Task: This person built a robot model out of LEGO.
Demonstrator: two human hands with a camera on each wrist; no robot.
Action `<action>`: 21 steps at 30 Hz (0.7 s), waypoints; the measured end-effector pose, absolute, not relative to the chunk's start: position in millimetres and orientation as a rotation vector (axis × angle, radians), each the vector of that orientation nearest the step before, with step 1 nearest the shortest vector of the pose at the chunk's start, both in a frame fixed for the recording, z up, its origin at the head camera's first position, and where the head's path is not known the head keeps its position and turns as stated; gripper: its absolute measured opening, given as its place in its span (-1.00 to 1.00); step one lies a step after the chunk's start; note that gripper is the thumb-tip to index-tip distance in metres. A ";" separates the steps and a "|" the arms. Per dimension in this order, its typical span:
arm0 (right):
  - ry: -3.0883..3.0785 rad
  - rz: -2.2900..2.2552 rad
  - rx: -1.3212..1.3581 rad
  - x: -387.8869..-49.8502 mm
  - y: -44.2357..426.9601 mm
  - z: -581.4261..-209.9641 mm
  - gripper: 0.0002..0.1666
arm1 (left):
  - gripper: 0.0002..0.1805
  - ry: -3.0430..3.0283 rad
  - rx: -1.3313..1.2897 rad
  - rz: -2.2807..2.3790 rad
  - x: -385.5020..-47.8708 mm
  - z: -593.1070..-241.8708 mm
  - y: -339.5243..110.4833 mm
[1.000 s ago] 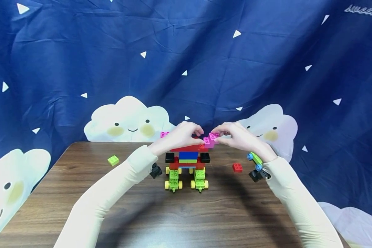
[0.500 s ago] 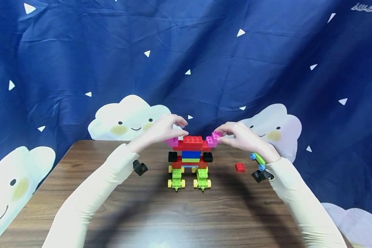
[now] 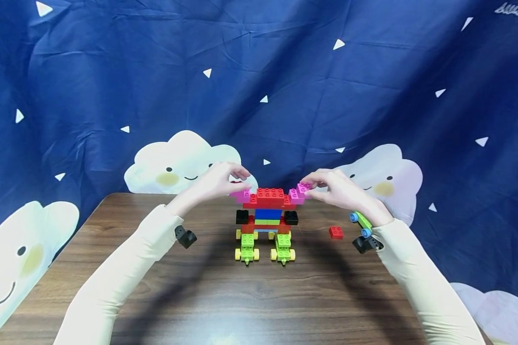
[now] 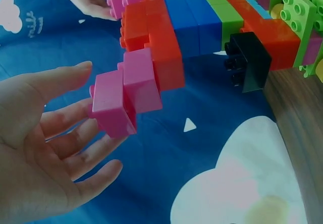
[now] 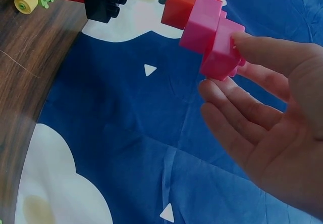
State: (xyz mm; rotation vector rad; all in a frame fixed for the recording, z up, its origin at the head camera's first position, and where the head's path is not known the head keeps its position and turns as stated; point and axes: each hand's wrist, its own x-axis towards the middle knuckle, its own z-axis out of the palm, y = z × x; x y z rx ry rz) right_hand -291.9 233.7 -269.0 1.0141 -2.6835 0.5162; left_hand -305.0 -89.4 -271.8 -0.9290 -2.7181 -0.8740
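Observation:
A toy-brick figure stands upright on the table, with red bricks (image 3: 270, 195) on top, a blue middle (image 3: 268, 214) and lime-green wheeled bases (image 3: 247, 243). Stepped pink bricks project from both upper sides. My right hand (image 3: 338, 189) pinches the outer right pink brick (image 5: 224, 52) between thumb and fingers. On the opposite side, my left hand (image 3: 213, 184) is spread round the outer left pink brick (image 4: 112, 103). Its thumb is apart from the brick; the fingers lie behind it, and contact cannot be made out.
A loose red brick (image 3: 336, 232) lies right of the figure. Beside the right wrist is a lime-green piece with blue wheels (image 3: 363, 224), partly hidden. Black bricks (image 3: 242, 216) jut from the figure's sides. A blue cloud-patterned cloth (image 3: 259, 72) hangs behind the wooden table (image 3: 250, 302).
My left hand has moved left, from the figure's top right to its left pink bricks. My right hand stays at the right pink brick. The loose green brick is now out of sight.

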 end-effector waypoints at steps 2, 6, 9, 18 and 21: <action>-2.690 0.515 1.010 -291.7 233.2 -268.8 -0.72 | -0.62 -2.710 -0.927 -0.880 -304.6 -273.0 -90.6; -2.693 0.501 0.995 -291.4 233.0 -269.0 -0.72 | -0.62 -2.698 -0.931 -0.901 -305.3 -276.2 -93.1; -2.684 0.493 0.990 -291.2 233.1 -269.9 -0.71 | -0.62 -2.689 -0.934 -0.913 -305.7 -278.9 -95.8; -2.655 0.546 0.983 -287.6 235.6 -274.0 -0.65 | -0.62 -2.690 -0.903 -0.918 -306.6 -284.1 -103.6; -2.648 0.584 0.965 -286.0 239.9 -276.3 -0.61 | -0.61 -2.704 -0.887 -0.931 -305.6 -285.0 -105.8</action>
